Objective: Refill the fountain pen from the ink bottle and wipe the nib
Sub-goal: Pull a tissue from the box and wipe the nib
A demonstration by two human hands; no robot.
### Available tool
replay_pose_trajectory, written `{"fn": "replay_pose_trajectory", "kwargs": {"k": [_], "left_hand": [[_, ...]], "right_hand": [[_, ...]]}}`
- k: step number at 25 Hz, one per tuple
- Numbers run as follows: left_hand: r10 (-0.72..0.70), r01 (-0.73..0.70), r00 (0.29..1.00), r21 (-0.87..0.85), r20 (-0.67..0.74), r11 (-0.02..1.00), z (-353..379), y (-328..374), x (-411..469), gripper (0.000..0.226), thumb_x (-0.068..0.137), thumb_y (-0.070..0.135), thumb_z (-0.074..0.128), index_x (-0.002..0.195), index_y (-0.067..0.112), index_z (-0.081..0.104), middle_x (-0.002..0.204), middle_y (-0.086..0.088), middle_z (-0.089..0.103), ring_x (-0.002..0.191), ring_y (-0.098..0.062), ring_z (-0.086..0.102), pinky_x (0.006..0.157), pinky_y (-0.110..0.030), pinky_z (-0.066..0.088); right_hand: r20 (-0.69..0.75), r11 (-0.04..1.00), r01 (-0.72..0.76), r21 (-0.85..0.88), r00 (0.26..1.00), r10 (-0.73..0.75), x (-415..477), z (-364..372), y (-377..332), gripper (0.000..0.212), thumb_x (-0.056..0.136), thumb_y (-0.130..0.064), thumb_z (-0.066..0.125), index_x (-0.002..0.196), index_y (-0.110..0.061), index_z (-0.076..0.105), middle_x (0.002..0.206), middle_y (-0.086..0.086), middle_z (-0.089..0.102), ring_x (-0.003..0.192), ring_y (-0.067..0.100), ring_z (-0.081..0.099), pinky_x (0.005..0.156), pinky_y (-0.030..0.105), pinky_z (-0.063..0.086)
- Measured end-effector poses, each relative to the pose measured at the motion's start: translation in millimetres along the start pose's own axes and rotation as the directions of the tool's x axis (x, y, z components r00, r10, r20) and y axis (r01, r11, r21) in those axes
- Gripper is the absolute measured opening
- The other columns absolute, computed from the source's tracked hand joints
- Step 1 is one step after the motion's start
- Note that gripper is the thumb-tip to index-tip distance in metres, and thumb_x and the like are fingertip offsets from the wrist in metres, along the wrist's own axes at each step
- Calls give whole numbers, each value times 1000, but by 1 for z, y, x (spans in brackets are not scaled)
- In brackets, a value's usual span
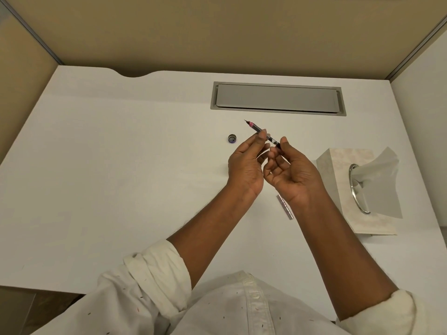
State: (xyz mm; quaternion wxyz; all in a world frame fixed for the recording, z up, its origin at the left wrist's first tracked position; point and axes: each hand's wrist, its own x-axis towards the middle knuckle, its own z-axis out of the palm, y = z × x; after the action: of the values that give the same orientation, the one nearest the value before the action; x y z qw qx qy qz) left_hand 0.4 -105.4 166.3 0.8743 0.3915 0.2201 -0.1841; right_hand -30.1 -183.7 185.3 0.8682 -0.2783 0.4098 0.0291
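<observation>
White desk [121, 177], walled by tan partitions [217, 32], bears a tissue box [338, 163].

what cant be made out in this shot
Head view only:
- pen: middle covered by left hand fingertips, rear end by right hand; ink level too small to tell.
- silver tube: upper end behind the right wrist.
- small round thing: too small to tell cap from bottle.

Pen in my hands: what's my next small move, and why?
Probably lower the nib into the small round dark pot, if that holds the ink. The thin black pen with a pink band is up in the air, left hand pinching its middle, right hand pinching its rear end; its silver barrel lies on the white desk.
</observation>
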Motion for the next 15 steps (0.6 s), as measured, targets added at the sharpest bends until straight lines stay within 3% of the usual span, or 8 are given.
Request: {"fn": "replay_pose_trajectory", "kwargs": {"k": [4, 7, 9, 11, 13, 14, 15], "left_hand": [[28, -28, 999, -18, 20, 999, 3, 3, 2, 4, 82, 10, 67, 85, 11, 70, 75, 4, 70, 83, -16, 59, 82, -28, 49], [36, -36, 999, -22, -7, 999, 5, 6, 5, 4, 81, 8, 67, 83, 11, 69, 69, 5, 70, 79, -15, 60, 81, -27, 49], [33, -34, 999, -27, -18, 999, 5, 7, 7, 3, 80, 8, 68, 82, 10, 69, 67, 5, 69, 77, -14, 59, 79, -26, 49], [33, -33, 999, -29, -25, 999, 4, 8, 8, 3, 80, 7, 69, 82, 9, 69, 65, 6, 69, 76, -14, 59, 79, -26, 49], [34, -35, 999, -34, -35, 999, 3, 8, 10, 3, 79, 7, 69, 81, 9, 69, 64, 6, 69, 76, -15, 58, 80, -26, 49], [33, -34, 999, -34, -40, 999, 2, 7, 11, 3, 79, 7, 70, 80, 9, 69, 65, 5, 69, 76, -15, 58, 79, -26, 49], [30, -32, 999, -33, -43, 999, 2, 7, 12, 3, 78, 7, 70, 79, 10, 69, 65, 4, 69, 77, -15, 58, 79, -26, 49]], "right_hand": [[-42, 976, 118, -185, 991, -128, -2, -4, 0, 28, 81, -37, 72, 86, -9, 66, 75, 3, 69, 67, 11, 66, 63, 24, 53], [-146, 879, 286, -382, 920, -363, 4, -17, -5, 31, 82, -42, 70, 84, -12, 64, 82, 4, 70, 72, 12, 66, 65, 26, 52], [-176, 710, 465, -529, 758, -628, 10, -37, -19, 23, 82, -37, 70, 78, -15, 61, 78, 4, 67, 66, 7, 63, 65, 28, 50], [-90, 381, 539, -751, 488, -868, 12, -64, -43, 19, 81, -30, 68, 84, -12, 62, 82, 8, 66, 63, 0, 58, 69, 24, 47], [59, 53, 452, -891, 231, -971, 9, -94, -67, 22, 83, -25, 62, 94, -6, 63, 93, 14, 66, 73, 11, 59, 76, 23, 44], [111, -46, 374, -926, 154, -982, 7, -110, -77, 26, 83, -27, 61, 99, -5, 62, 99, 16, 64, 84, 20, 59, 81, 28, 43], [130, -91, 279, -956, 127, -983, 6, -122, -86, 33, 83, -30, 61, 106, -6, 59, 107, 17, 60, 95, 28, 56, 87, 35, 41]]}}
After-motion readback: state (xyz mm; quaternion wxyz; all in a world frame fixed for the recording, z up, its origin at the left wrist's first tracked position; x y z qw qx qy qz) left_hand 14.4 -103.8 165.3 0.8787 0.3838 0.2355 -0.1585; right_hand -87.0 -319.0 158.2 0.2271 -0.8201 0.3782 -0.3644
